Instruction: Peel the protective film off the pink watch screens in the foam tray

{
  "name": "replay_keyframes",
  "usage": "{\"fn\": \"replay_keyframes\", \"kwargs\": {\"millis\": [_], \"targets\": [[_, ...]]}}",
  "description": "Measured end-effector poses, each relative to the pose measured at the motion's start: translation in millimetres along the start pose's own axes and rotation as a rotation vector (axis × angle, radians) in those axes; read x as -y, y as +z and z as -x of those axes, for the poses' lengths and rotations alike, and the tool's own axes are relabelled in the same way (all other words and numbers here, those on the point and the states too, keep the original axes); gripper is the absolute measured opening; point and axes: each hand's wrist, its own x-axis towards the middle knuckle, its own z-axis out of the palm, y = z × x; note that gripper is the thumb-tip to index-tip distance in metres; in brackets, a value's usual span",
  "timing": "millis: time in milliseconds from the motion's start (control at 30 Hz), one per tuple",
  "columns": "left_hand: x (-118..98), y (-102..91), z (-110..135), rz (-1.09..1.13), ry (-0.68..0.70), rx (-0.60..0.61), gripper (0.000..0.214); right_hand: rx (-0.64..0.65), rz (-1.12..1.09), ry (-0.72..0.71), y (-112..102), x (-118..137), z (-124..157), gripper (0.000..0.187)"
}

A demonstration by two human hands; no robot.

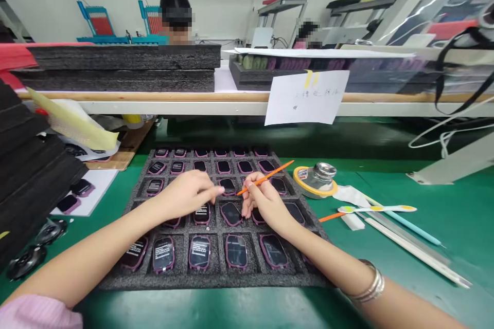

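Note:
A dark foam tray (181, 278) lies in front of me, its compartments holding purple-framed smartwatches, such as one lit with white text (199, 252) and one with a dark screen (236, 251). My left hand (193, 191) is over the tray's middle-left, fingers loosely bent and thumb stretched out, with nothing visible in it. Its thumb tip is beside a dark-screened watch (227, 186). In my right hand (265, 198) a thin orange stick (276, 170) is gripped between thumb and fingers, pointing up to the right. That hand hides parts of the watches beneath it.
Right of the tray lie a yellow tape roll (299, 185) with a glass bottle (323, 175) in it, a toothbrush (386, 209), and white tweezers (417, 252). On the left, two watches (75, 196) rest on paper near stacked black foam (34, 149). A shelf edge (185, 108) crosses ahead.

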Motion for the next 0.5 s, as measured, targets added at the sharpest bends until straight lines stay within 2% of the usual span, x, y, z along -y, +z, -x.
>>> {"fn": "replay_keyframes", "kwargs": {"millis": [133, 233, 333, 500], "targets": [[-1.1, 0.0, 33.0, -0.167, 0.078, 0.115, 0.026, 0.038, 0.016, -0.004, 13.5, 6.8, 4.6, 0.042], [2.1, 5.7, 51.9, -0.233, 0.088, 0.07, 0.029, 0.083, 0.006, -0.006, 32.5, 7.0, 2.5, 0.044], [8.2, 10.0, 62.3, -0.146, 0.066, -0.004, 0.03, 0.09, -0.024, -0.012, 48.1, 0.5, -2.7, 0.049], [14.7, 15.8, 68.1, -0.08, 0.082, -0.09, 0.023, 0.037, -0.048, -0.041, 54.0, -11.7, -2.9, 0.047]]}}
